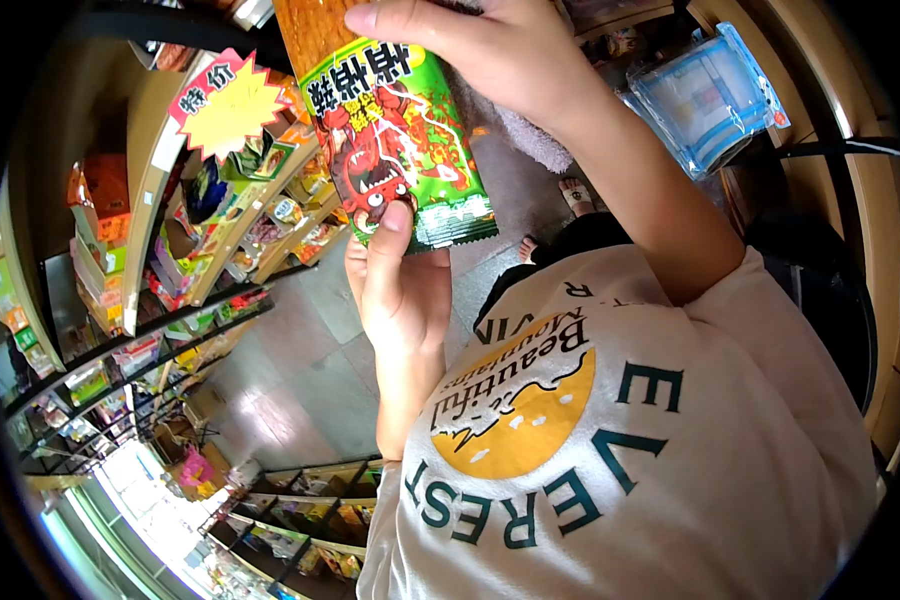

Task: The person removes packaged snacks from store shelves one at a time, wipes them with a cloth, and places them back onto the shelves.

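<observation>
A green and brown snack packet [400, 150] with a red cartoon character is held up in front of me, its printed lettering upside down. My left hand [405, 290] grips the packet's lower end, thumb on the front and fingers behind. Across the upper part reaches my right hand [500, 50], its thumb lying on the brown section; the packet's top runs out of view. Grey fluffy cloth [535, 140] shows under my right wrist.
Shelves [140, 230] with many packaged snacks line the left side. A pink and yellow starburst sign [228, 105] sticks out there. Lower shelving [300, 530] stands at the bottom. Clear-and-blue plastic packaging [710, 100] lies at upper right. Grey tiled floor [300, 350] shows between.
</observation>
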Demonstrator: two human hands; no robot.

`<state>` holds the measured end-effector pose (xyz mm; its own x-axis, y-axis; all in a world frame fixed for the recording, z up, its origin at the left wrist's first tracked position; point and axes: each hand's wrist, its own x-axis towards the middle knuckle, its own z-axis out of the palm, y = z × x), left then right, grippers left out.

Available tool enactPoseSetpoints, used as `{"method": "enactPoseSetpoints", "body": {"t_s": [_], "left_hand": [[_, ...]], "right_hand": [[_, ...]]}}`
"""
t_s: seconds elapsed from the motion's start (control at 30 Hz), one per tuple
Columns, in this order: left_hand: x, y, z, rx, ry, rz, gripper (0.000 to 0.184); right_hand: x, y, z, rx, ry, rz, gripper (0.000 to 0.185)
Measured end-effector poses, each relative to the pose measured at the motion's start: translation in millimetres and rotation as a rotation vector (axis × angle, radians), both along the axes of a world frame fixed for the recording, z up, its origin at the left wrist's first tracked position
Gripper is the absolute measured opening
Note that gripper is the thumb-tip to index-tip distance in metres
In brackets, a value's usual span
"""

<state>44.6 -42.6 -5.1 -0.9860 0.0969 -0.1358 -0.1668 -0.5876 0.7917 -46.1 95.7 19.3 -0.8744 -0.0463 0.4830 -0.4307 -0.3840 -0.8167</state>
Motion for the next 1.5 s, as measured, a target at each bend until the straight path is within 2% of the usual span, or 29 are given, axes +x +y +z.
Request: {"method": "enactPoseSetpoints", "body": {"t_s": [0.1, 0.17, 0.2, 0.4, 0.63, 0.83, 0.9, 0.97, 1.03, 1.17, 1.23, 1.3, 1.4, 1.5], "left_hand": [[2, 1, -1, -0.003, 0.009, 0.02, 0.045], [2, 3, 0, 0.041, 0.018, 0.031, 0.03], [3, 3, -1, -0.046, 0.027, 0.023, 0.045], [5, 11, 2, -0.109, 0.031, 0.033, 0.046], [8, 14, 3, -0.121, 0.033, 0.031, 0.047], [11, 16, 4, -0.132, 0.026, 0.023, 0.049], [12, 16, 3, -0.118, 0.015, 0.017, 0.05], [11, 20, 6, -0.099, 0.021, 0.03, 0.045], [11, 23, 7, -0.083, 0.022, 0.048, 0.041], [11, 24, 6, -0.098, 0.054, 0.052, 0.04], [12, 23, 4, -0.173, 0.076, 0.01, 0.05], [12, 24, 5, -0.169, 0.068, 0.006, 0.05], [11, 25, 4, -0.173, 0.07, 0.01, 0.05], [9, 27, 3, -0.171, 0.069, 0.014, 0.051]], "right_hand": [[3, 3, 1, -0.024, 0.056, -0.042, 0.016], [0, 4, -3, -0.005, -0.001, -0.004, 0.017], [-1, 5, -5, 0.003, 0.036, -0.036, 0.017], [1, 5, -10, -0.09, 0.038, 0.015, 0.017], [4, 10, -9, -0.048, 0.035, 0.018, 0.019], [5, 10, -11, -0.098, 0.14, -0.015, 0.019], [9, 15, -7, 0.045, 0.104, -0.08, 0.019], [9, 15, -7, 0.022, 0.154, -0.083, 0.019], [17, 17, 1, -0.027, -0.004, -0.022, 0.019], [10, 18, -11, -0.09, -0.038, 0.05, 0.019], [4, 17, -17, -0.084, 0.014, 0.03, 0.018], [5, 17, -15, -0.076, 0.071, 0.007, 0.018], [11, 19, -7, -0.07, -0.043, 0.001, 0.018], [2, 20, -15, -0.077, 0.017, 0.034, 0.017]]}}
